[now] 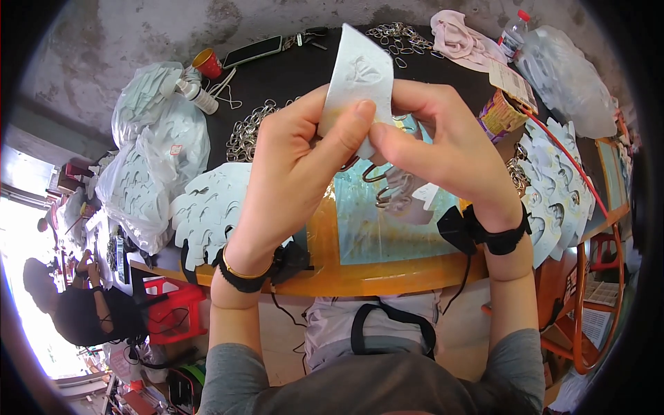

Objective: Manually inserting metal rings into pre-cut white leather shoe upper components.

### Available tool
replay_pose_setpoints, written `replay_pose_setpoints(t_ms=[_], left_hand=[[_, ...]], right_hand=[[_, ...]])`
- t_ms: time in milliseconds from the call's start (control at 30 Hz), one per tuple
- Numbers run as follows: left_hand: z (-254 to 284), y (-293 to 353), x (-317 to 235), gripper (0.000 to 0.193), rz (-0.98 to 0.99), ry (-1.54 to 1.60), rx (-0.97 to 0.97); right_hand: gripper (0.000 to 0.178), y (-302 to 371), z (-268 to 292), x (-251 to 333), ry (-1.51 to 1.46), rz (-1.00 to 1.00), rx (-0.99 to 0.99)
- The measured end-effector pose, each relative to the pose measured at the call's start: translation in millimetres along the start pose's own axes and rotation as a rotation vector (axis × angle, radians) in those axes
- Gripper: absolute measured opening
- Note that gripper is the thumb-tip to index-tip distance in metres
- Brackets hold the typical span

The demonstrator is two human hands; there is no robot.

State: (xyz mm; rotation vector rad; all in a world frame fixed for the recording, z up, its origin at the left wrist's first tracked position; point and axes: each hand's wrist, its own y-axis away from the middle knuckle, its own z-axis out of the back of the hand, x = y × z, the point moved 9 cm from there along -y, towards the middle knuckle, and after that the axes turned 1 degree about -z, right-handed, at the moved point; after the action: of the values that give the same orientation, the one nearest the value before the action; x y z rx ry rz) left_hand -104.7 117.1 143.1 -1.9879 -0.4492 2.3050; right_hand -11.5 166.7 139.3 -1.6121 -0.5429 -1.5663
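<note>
Both my hands are raised over the table, pinching one pale, stiff cut piece (360,66) with a pointed top and a pressed mark on its face. My left hand (294,162) grips its lower left side, thumb flat on the front. The thumb of my right hand (446,142) presses near its lower end, fingers behind. Just under the hands are dark rings and a few pale pieces with metal rings (394,197), partly hidden. They lie over a light blue sheet (366,242) edged with amber tape. A heap of metal rings (245,135) is left of my left hand.
Stacks of pale cut pieces lie left (211,204) and right (553,187). Plastic bags (155,145) bulge at the left. Along the back are a red cup (207,63), a phone (252,52), more rings (401,41), a pink cloth (460,38) and a bottle (513,38). Another person (90,304) sits at left.
</note>
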Motion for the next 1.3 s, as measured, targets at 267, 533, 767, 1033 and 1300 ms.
replay_pose_setpoints(t_ms=[267,533,767,1033,1300], left_hand=[[-1.0,-9.5,19.4,0.022,0.078,0.463,0.042],[17.3,-9.7,4.8,0.023,-0.059,0.243,-0.106],[13.5,-7.5,6.2,0.026,0.028,0.082,-0.013],[17.0,-13.0,2.4,0.021,-0.027,0.271,0.011],[10.9,-12.5,7.8,0.023,-0.065,0.138,-0.017]], right_hand=[[0.022,-0.8,12.3,5.3,-0.156,0.075,-0.222],[0.027,-10.0,16.7,-15.4,-0.427,0.084,-0.294],[0.030,-2.8,17.4,-1.2,-0.323,0.122,-0.309],[0.026,-2.9,19.4,-1.4,-0.341,0.148,-0.323],[0.028,-13.0,15.5,-25.5,-0.533,0.067,-0.254]])
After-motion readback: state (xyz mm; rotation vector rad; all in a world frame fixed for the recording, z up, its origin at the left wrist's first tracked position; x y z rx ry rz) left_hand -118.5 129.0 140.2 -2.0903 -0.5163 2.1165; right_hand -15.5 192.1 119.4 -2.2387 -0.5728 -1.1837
